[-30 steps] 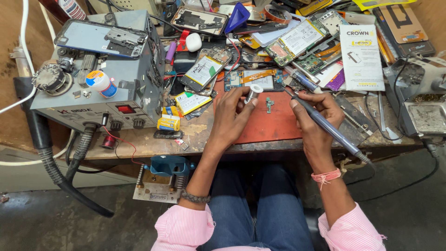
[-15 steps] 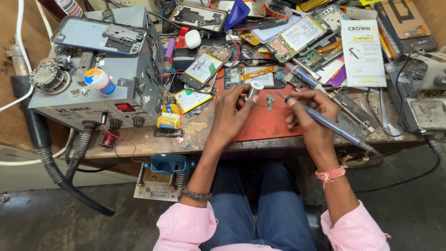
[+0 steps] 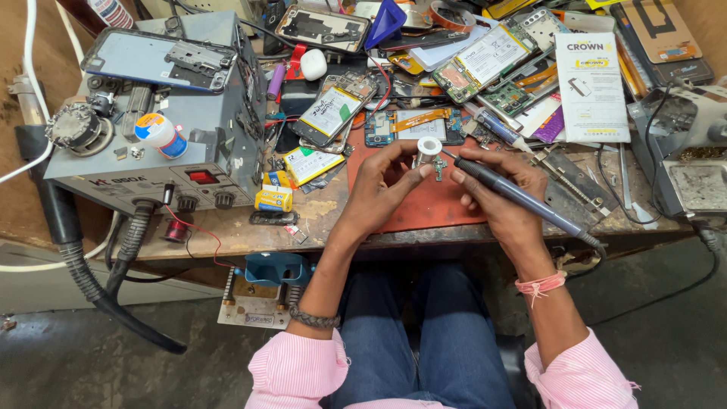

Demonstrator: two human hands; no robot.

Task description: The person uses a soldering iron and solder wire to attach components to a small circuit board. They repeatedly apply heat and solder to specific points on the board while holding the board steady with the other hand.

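My left hand [image 3: 382, 182] grips a small spool of solder wire [image 3: 429, 148] between thumb and fingers, over a red work mat [image 3: 424, 208]. My right hand [image 3: 500, 193] holds a dark soldering iron [image 3: 522, 198] like a pen. Its tip points left toward a small green circuit board [image 3: 439, 168] lying on the mat just below the spool. The iron's cable runs off past my right wrist.
A grey rework station [image 3: 163, 148] with a phone on top and black hoses stands at left. Phone batteries [image 3: 332, 110], circuit boards, open phones and a white card [image 3: 591, 87] crowd the back of the bench. A metal stand [image 3: 693, 185] sits at right.
Both hands have drawn closer together over the mat. The iron's tip has moved up toward the spool and the small board.
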